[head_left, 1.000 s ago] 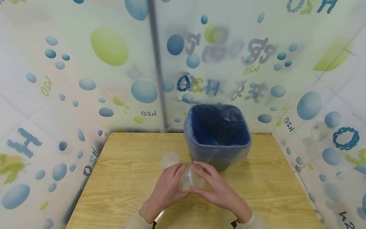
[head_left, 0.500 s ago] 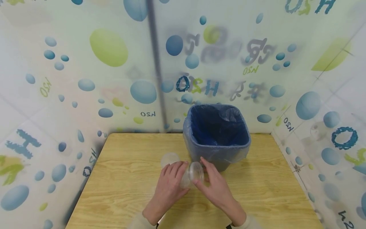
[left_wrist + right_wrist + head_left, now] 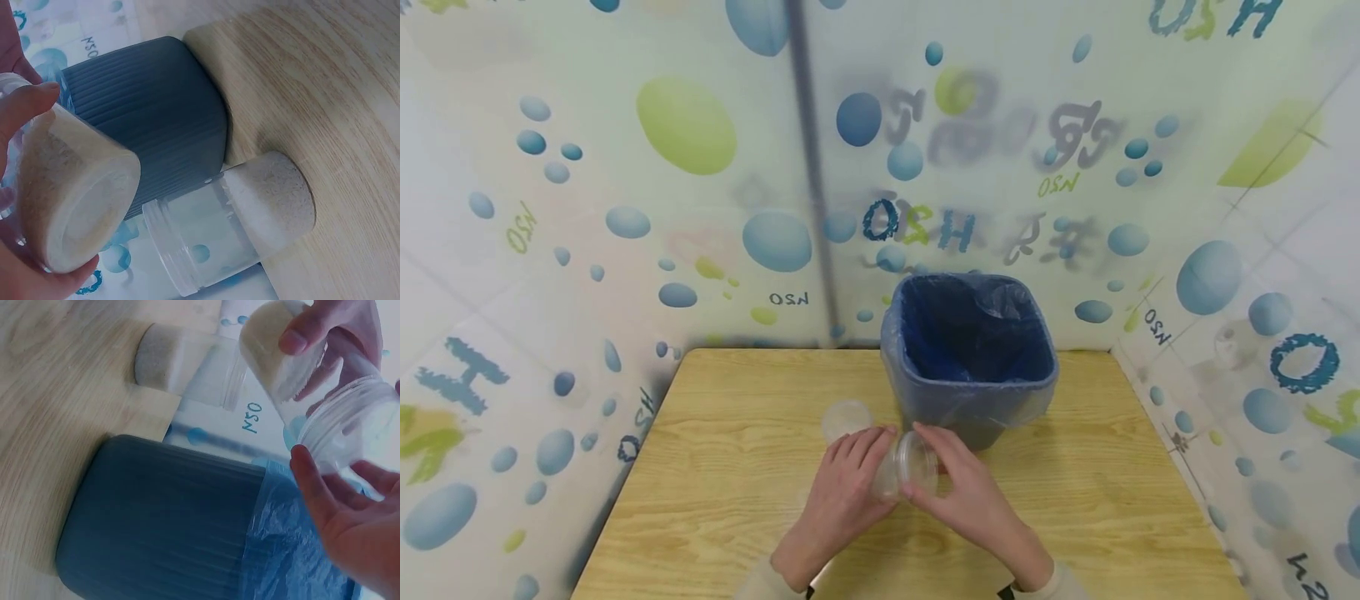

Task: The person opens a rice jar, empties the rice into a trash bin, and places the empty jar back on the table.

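Note:
A clear plastic jar (image 3: 81, 181) with pale granular contents is held tilted by my left hand (image 3: 848, 483), its fingers and thumb wrapped around the body. My right hand (image 3: 966, 492) pinches the clear ridged lid (image 3: 340, 415) at the jar's mouth, thumb and fingers on opposite sides of the rim. In the head view the jar's mouth end points right, toward my right hand. A second clear jar (image 3: 272, 200), with similar pale contents in its bottom, stands upright on the table just beyond my left hand. Its mouth appears uncovered in the left wrist view.
A dark bin (image 3: 150, 106) with a blue plastic liner (image 3: 977, 393) stands on the wooden table (image 3: 737, 417), just beyond my right hand. A patterned wall covering (image 3: 715, 208) rises behind the table and along both sides.
The fingers of my right hand moved apart from the lid's front and then closed on its rim again. My left hand kept its hold on the jar, nearly in place.

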A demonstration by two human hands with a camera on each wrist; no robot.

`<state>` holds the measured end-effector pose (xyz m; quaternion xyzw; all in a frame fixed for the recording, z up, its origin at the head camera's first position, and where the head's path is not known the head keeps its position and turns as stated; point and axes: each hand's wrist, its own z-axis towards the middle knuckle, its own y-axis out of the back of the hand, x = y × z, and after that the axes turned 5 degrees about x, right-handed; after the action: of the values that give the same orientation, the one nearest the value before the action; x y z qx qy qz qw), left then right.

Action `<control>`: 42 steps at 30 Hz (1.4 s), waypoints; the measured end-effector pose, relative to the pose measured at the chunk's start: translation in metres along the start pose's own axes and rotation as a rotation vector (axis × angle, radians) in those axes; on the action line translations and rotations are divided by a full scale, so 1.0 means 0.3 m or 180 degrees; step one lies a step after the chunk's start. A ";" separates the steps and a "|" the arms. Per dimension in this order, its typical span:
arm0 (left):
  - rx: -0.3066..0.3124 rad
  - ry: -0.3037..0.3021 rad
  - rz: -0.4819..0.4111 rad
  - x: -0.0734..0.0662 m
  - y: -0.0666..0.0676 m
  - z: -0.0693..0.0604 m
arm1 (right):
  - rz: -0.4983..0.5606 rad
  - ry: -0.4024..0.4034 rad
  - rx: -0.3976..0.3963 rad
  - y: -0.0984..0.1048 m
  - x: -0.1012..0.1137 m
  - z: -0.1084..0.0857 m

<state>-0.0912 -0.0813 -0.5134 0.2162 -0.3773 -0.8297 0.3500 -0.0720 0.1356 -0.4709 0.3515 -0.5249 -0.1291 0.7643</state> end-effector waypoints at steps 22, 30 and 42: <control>0.0197 0.0041 -0.0081 -0.003 0.019 -0.008 | -0.0225 0.0864 0.0398 0.038 -0.048 -0.019; 0.0118 0.0169 -0.0046 0.007 0.022 -0.010 | 0.0403 -0.0332 0.0025 -0.002 -0.023 -0.014; 0.0306 0.0148 0.0063 0.001 0.025 -0.013 | 0.0256 -0.0543 0.0104 -0.024 -0.006 0.001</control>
<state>-0.0860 -0.0868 -0.5101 0.2482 -0.4106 -0.8019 0.3561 -0.0716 0.1312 -0.4770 0.3304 -0.6038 -0.1192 0.7155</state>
